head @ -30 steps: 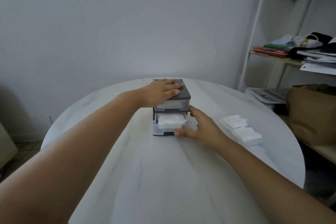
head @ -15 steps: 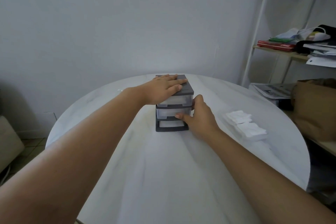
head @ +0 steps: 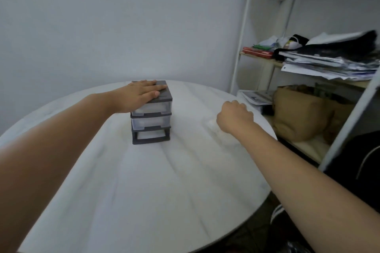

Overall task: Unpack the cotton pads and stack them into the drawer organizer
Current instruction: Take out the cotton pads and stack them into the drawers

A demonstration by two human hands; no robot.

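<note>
A small grey drawer organizer (head: 151,121) with clear drawers stands at the back middle of the round white table (head: 164,191). Its two upper drawers are pushed in, and the bottom level shows only a dark frame. My left hand (head: 139,94) lies flat on its lid, thumb at the front edge, holding it steady. To the right, my right hand (head: 233,117) hovers with fingers curled down over the loose white cotton pads (head: 225,138). The pads are blurred and mostly hidden under the hand, so I cannot tell whether the fingers grip any.
A white shelf unit (head: 244,33) stands right of the table, holding stacked papers (head: 329,63) and a brown paper bag (head: 298,115) close to the table's right edge. A plain wall runs behind the table.
My right hand pushed the open middle drawer with its pads shut, then left the organizer and moved right onto the loose cotton pads. My left hand stayed on the lid.
</note>
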